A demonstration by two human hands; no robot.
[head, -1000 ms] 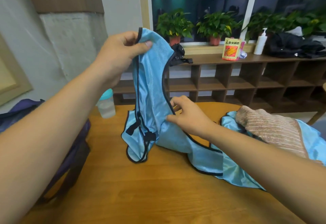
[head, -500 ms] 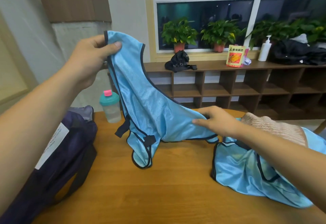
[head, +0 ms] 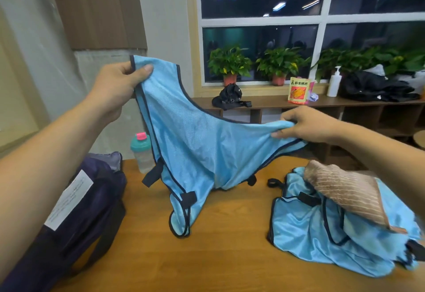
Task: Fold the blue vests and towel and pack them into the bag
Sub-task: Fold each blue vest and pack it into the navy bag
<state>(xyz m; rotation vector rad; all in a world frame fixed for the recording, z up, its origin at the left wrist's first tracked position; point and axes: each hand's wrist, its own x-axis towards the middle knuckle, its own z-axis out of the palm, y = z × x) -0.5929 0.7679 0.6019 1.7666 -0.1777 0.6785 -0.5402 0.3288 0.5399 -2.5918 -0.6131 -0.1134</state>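
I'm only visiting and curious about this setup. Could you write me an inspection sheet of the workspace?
Surface: wooden table.
Job's things: blue vest held up, spread between both hands; second blue vest crumpled at right, striped towel lying on it; dark bag at left.
Clutter: shaker bottle with teal lid, at the table's far side.
Hands: left hand pinches the vest's top corner; right hand pinches its other end.
Cables: nothing seen.
Surroundings: shelf unit under a window; potted plants on the sill; pump bottle and dark clothing on the shelf top.
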